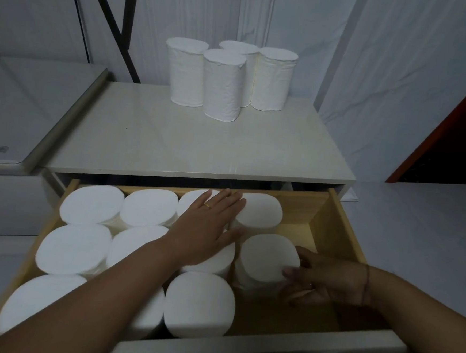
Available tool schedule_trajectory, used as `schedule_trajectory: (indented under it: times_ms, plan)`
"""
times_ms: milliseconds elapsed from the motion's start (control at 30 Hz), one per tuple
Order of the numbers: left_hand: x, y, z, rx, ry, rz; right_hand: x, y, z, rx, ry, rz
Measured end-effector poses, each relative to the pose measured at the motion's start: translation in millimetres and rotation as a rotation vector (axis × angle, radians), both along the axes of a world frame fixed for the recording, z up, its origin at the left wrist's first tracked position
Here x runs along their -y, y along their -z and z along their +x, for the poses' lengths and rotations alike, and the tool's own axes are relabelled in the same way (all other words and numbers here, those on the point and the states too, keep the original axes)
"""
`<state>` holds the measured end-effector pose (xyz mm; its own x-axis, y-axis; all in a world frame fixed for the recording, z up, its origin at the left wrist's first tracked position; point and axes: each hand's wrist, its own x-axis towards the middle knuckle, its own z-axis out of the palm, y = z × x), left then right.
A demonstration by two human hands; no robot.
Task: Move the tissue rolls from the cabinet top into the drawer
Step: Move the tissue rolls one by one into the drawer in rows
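Several white tissue rolls [224, 86] stand upright in a cluster at the back of the cabinet top [195, 145]. Below it the wooden drawer [342, 229] is pulled out, and several rolls stand on end in rows inside it. My left hand [208, 230] lies flat, fingers spread, on the tops of the rolls in the middle of the drawer. My right hand [318, 277] curls around the right side of the roll [268, 257] in the fourth column, thumb at its top edge. That roll stands on the drawer floor.
The right part of the drawer floor [285, 317] shows bare wood. A pale surface with a raised edge [63, 124] adjoins the cabinet on the left. White sheeting hangs behind, with dark metal bars [110, 24] at upper left. A dark red panel [452, 132] stands at the right.
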<state>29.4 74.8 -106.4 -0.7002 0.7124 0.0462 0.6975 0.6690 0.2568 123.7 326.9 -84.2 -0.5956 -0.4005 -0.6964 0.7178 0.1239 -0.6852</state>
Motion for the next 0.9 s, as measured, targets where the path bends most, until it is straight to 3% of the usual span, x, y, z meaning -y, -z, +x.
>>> schedule_trajectory:
  times_ms: [300, 700, 767, 867, 900]
  plan:
    - [0, -1, 1, -0.001, 0.0, 0.001, 6, 9, -7, 0.094, 0.185, -0.028]
    - [-1, 3, 2, -0.016, 0.004, 0.01, 24, 13, -12, 0.022, 0.202, -0.012]
    - [0, 3, 3, -0.015, -0.001, 0.033, 24, 7, -16, -0.083, 0.017, 0.219]
    - [0, 2, 4, 0.008, -0.016, 0.061, 22, -22, -33, -0.524, -0.357, 0.812]
    - [0, 2, 3, 0.018, -0.02, 0.069, 20, -36, -41, -0.645, -0.377, 0.895]
